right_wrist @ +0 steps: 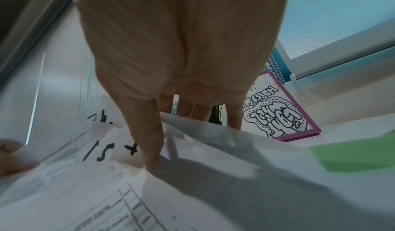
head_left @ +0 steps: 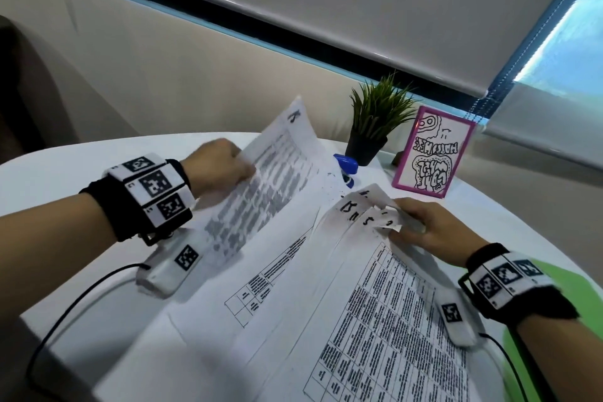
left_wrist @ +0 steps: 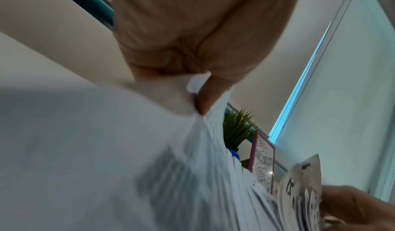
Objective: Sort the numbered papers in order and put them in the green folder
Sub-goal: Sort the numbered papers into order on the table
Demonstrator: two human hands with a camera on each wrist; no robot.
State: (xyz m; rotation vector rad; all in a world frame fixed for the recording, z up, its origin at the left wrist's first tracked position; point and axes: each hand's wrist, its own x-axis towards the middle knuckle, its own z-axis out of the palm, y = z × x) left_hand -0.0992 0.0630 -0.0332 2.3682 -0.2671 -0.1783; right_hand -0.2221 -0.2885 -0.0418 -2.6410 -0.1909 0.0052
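Note:
My left hand pinches the edge of one printed sheet and holds it lifted and tilted above the table; a handwritten number sits at its far corner. The same pinch shows in the left wrist view, thumb and fingers closed on the sheet. My right hand grips the fanned corners of several numbered papers, thumb on top, fingers underneath. These papers spread toward me with tables printed on them. A green folder lies under my right wrist, mostly covered; a green corner shows in the right wrist view.
The round white table carries a small potted plant, a pink-framed drawing and a blue stapler at the back. Black cables trail from both wrist cameras across the near side. A window blind hangs behind.

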